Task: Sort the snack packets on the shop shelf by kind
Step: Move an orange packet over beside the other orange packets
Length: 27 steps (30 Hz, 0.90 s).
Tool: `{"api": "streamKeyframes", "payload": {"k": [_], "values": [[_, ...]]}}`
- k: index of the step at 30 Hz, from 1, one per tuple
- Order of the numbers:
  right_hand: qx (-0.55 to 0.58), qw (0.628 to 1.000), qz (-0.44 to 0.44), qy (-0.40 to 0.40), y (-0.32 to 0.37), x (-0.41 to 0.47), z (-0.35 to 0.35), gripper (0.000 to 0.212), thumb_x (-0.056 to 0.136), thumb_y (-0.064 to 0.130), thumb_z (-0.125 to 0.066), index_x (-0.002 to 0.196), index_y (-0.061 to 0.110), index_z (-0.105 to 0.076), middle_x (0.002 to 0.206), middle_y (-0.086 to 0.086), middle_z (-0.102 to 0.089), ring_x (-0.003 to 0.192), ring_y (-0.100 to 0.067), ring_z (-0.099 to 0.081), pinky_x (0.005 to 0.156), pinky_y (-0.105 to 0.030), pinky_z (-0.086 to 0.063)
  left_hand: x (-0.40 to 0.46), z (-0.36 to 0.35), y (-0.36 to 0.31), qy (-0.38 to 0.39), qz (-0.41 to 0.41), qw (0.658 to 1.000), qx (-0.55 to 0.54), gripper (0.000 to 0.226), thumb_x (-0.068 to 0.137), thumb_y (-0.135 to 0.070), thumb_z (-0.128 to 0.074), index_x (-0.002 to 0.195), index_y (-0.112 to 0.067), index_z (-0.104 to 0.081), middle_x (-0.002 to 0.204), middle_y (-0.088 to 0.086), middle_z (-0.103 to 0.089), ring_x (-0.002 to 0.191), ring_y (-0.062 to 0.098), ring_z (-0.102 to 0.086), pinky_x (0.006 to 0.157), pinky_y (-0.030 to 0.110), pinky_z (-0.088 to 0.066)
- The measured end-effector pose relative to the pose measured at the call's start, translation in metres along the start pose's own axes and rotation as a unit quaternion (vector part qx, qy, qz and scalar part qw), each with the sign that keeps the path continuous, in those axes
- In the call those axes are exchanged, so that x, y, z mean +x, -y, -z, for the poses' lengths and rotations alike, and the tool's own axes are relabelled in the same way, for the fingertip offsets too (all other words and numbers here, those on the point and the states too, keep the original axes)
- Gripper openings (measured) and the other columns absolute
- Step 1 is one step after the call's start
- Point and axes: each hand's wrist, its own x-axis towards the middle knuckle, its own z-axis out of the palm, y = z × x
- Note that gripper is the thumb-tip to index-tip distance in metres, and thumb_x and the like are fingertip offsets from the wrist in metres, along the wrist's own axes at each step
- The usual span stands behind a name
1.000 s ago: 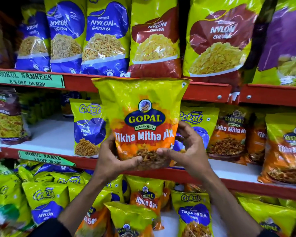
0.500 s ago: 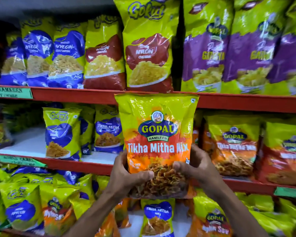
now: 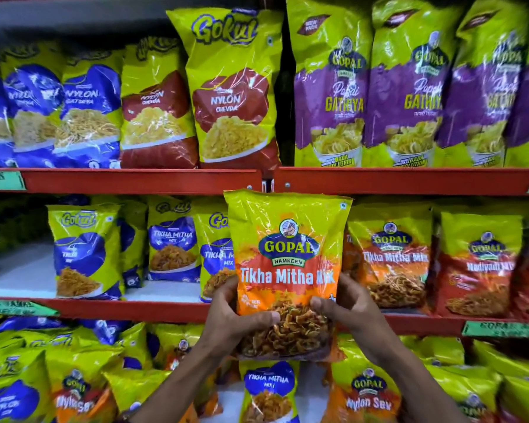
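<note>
I hold a yellow-and-orange Gopal Tikha Mitha Mix packet [image 3: 287,264] upright in front of the middle shelf. My left hand [image 3: 235,319] grips its lower left corner and my right hand [image 3: 348,312] grips its lower right corner, thumbs across the clear window. Just to its right stands another Gopal Tikha Mitha Mix packet [image 3: 391,257], then a red Gopal packet [image 3: 477,264]. To its left stand blue Gokul Tikha Mitha Mix packets [image 3: 171,239] and a Gokul Tikhi Sev packet [image 3: 83,251].
The red shelf rail [image 3: 409,181] runs just above the held packet. The top shelf holds Gokul Nylon Chevda [image 3: 232,96], blue Nylon Gathiya [image 3: 86,114] and purple Gopal Papdi Gathiya packets [image 3: 333,93]. Mixed packets crowd the bottom shelf [image 3: 269,392]. White bare shelf board [image 3: 19,270] shows at middle left.
The view has shifted right and up. The held packet has travelled rightward along the middle shelf with both hands, now sitting beside the matching Gopal packets.
</note>
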Motion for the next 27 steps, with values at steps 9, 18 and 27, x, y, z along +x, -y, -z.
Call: {"api": "streamKeyframes", "payload": {"k": [9,18,27], "values": [[-0.092,0.995,-0.001,-0.047,-0.017,-0.011,0.007,0.032,0.078,0.009,-0.078,0.106,0.022,-0.069,0.106,0.014,-0.078,0.103,-0.007,-0.072,0.081,-0.018,-0.057,0.004,0.001,0.018,0.016,0.013,1.000,0.003,0.082,0.029,-0.024,-0.092,0.106,-0.024,-0.063,0.090,-0.005,-0.081,0.081,0.016,-0.077,0.062,0.029,-0.062],[-0.121,0.989,0.013,-0.083,-0.028,0.021,0.029,0.031,0.082,0.008,-0.075,0.111,0.018,-0.069,0.107,0.004,-0.079,0.103,-0.012,-0.073,0.083,-0.023,-0.058,0.040,-0.017,0.028,0.012,-0.010,0.999,0.041,0.070,0.047,-0.032,-0.091,0.111,-0.027,-0.061,0.105,0.006,-0.078,0.097,0.024,-0.075,0.075,0.036,-0.062],[-0.147,0.981,0.007,-0.126,-0.035,0.073,0.068,0.036,0.087,0.009,-0.071,0.111,0.035,-0.065,0.109,0.011,-0.076,0.108,-0.006,-0.070,0.085,-0.024,-0.058,0.099,-0.049,0.052,-0.012,0.023,0.995,0.101,0.066,0.054,-0.040,-0.094,0.112,-0.022,-0.068,0.104,0.001,-0.080,0.098,0.020,-0.076,0.089,0.048,-0.060]]}}
